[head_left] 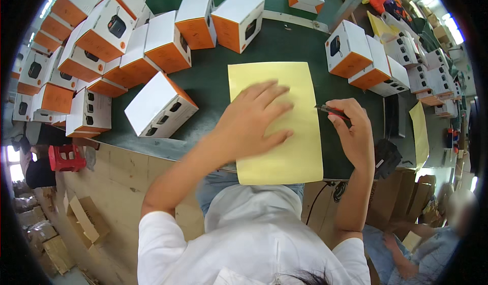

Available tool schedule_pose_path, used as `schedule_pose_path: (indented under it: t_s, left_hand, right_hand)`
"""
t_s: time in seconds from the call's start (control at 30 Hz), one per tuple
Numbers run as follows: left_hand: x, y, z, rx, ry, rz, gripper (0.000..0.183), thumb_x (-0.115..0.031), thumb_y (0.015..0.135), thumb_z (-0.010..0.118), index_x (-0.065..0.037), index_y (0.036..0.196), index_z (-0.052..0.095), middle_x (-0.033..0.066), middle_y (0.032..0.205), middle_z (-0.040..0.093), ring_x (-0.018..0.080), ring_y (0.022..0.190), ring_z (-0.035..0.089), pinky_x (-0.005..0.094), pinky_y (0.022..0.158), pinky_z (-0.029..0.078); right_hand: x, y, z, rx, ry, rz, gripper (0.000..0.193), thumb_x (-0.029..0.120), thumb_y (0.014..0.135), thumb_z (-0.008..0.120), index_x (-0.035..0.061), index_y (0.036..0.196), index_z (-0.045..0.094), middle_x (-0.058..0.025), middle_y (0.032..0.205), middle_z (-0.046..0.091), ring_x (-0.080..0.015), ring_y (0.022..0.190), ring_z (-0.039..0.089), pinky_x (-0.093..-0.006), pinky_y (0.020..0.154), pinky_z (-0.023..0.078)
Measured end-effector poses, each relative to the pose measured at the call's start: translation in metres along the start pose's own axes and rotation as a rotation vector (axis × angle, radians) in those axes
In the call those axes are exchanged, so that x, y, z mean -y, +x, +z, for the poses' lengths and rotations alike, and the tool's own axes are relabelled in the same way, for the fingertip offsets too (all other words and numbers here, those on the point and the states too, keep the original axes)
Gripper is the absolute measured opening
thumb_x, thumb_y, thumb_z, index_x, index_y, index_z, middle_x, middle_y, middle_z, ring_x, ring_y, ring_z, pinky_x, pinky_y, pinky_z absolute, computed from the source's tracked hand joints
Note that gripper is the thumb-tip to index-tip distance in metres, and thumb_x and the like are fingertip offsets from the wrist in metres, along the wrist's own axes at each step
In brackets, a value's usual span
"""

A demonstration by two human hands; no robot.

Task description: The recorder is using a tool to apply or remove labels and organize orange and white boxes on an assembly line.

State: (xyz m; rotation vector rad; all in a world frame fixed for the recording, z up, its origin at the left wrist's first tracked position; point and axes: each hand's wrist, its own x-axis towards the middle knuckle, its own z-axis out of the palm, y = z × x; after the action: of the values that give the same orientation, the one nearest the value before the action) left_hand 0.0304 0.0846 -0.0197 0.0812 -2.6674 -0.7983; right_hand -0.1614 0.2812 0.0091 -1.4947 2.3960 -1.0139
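A yellow sheet (274, 165) lies on the dark green tabletop, its near end at the table's front edge. Flat on the sheet, with fingers spread and slightly blurred, is my left hand (256, 117). Just off the sheet's right edge, my right hand (353, 127) grips a red and black utility knife (339, 114). The knife's tip points left and meets or nearly meets the sheet's edge; I cannot tell whether it touches.
White and orange boxes (112, 28) are stacked at the left, with one box (161, 107) tilted near the front edge. More boxes (348, 49) stand at the right. Behind the sheet runs a metal strip (295, 20). Another person (427, 249) sits at lower right.
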Motion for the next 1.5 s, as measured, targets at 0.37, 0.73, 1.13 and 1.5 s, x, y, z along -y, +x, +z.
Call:
schedule_pose_path:
  t_s: [0.37, 0.73, 1.13, 1.5]
  left_hand:
    - [0.026, 0.035, 0.035, 0.257, 0.188, 0.000, 0.090, -0.069, 0.079, 0.075, -0.016, 0.148, 0.055, 0.0145, 0.165, 0.036, 0.0410, 0.156, 0.025, 0.0693, 0.124, 0.009]
    - [0.028, 0.034, 0.054, 0.231, 0.220, 0.072, 0.096, -0.080, 0.077, 0.066, -0.018, 0.149, 0.055, 0.0137, 0.166, 0.036, 0.0391, 0.156, 0.025, 0.0711, 0.122, 0.008]
    - [0.028, 0.032, 0.055, 0.224, 0.226, 0.063, 0.093, -0.078, 0.078, 0.068, -0.020, 0.149, 0.055, 0.0125, 0.166, 0.036, 0.0384, 0.157, 0.024, 0.0695, 0.124, 0.007]
    - [0.027, 0.033, 0.056, 0.228, 0.212, 0.050, 0.095, -0.078, 0.075, 0.070, -0.021, 0.150, 0.054, 0.0109, 0.167, 0.034, 0.0379, 0.157, 0.023, 0.0695, 0.124, 0.006]
  right_hand:
    - [-0.019, -0.007, 0.008, 0.005, -0.153, -0.015, 0.016, 0.006, 0.083, 0.078, 0.0118, 0.098, 0.076, -0.0033, 0.090, 0.068, -0.0241, 0.084, 0.062, -0.0376, 0.083, 0.041]
    - [-0.022, 0.001, 0.014, 0.096, -0.230, -0.013, 0.010, 0.008, 0.084, 0.076, 0.0128, 0.092, 0.076, -0.0025, 0.086, 0.067, -0.0236, 0.086, 0.063, -0.0393, 0.084, 0.041]
    - [-0.019, 0.002, 0.011, 0.185, -0.218, 0.041, 0.009, 0.010, 0.085, 0.076, 0.0122, 0.094, 0.074, -0.0033, 0.086, 0.066, -0.0242, 0.088, 0.063, -0.0400, 0.085, 0.041]
    - [-0.014, 0.004, 0.023, 0.132, -0.305, 0.059, 0.022, 0.025, 0.079, 0.084, 0.0109, 0.082, 0.068, -0.0024, 0.081, 0.063, -0.0246, 0.082, 0.060, -0.0397, 0.085, 0.039]
